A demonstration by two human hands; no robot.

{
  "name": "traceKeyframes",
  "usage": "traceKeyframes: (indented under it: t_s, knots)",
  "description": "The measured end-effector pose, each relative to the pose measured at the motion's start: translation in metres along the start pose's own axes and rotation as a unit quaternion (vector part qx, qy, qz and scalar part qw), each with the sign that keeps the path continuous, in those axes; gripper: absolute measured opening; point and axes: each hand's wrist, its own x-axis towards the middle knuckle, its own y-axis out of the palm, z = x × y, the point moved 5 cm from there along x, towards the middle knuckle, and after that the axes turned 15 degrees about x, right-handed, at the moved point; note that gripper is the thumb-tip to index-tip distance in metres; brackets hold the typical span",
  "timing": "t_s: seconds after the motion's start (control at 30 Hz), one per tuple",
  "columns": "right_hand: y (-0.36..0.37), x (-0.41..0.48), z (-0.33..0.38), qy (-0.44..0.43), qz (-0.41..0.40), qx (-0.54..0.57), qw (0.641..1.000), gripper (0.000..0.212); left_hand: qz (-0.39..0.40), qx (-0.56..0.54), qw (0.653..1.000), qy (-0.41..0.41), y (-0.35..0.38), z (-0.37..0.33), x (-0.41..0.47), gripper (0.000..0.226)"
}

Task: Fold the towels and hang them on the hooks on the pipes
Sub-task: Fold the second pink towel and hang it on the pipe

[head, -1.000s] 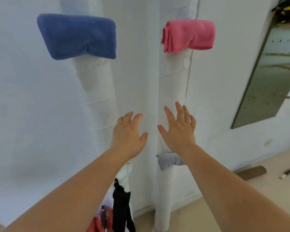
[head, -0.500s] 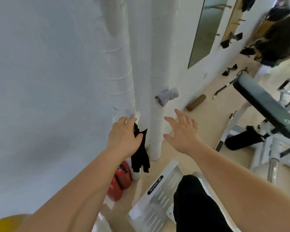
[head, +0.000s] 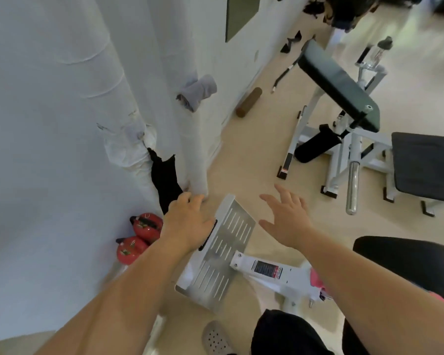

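Observation:
Two white wrapped pipes run down the wall, a left pipe (head: pixel 128 139) and a right pipe (head: pixel 187 139). A folded grey towel (head: pixel 199 94) hangs on the right pipe. A black towel (head: pixel 164 180) hangs from the left pipe, low down. My left hand (head: pixel 187 224) hovers in front of the black towel's lower end with loosely bent fingers and holds nothing. My right hand (head: pixel 287 216) is spread open in the air above the floor. A bit of pink cloth (head: pixel 317 279) shows by my right forearm.
A white slotted metal footplate (head: pixel 226 252) of a gym machine lies just below my hands. Two red kettlebells (head: pixel 139 234) sit against the wall. A weight bench (head: pixel 341 90) and a brown roller (head: pixel 249 102) stand on the beige floor to the right.
My view has tilted from the blue and pink towels high on the pipes down to the floor. Both hands have dropped low, still holding nothing.

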Motion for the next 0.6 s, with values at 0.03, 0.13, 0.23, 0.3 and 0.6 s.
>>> traceKeyframes:
  t_s: [0.03, 0.13, 0.23, 0.3, 0.6]
  knots:
    - [0.007, -0.003, -0.015, 0.017, 0.009, 0.000, 1.000, 0.067, 0.016, 0.000, 1.000, 0.005, 0.011, -0.007, 0.002, 0.064]
    - [0.030, -0.020, -0.066, 0.074, 0.045, 0.015, 0.996, 0.067, 0.056, 0.005, 0.998, 0.038, 0.047, -0.042, 0.010, 0.060]
    - [0.049, -0.052, -0.129, 0.141, 0.066, 0.031, 0.987, 0.067, 0.088, 0.019, 0.991, 0.101, 0.087, -0.100, 0.019, 0.056]
    - [0.060, -0.075, -0.174, 0.179, 0.067, 0.047, 0.981, 0.066, 0.118, 0.026, 0.983, 0.139, 0.115, -0.147, 0.020, 0.056]
    - [0.077, -0.171, -0.366, 0.288, 0.008, 0.074, 0.955, 0.065, 0.246, 0.049, 0.944, 0.216, 0.224, -0.341, -0.015, 0.059]
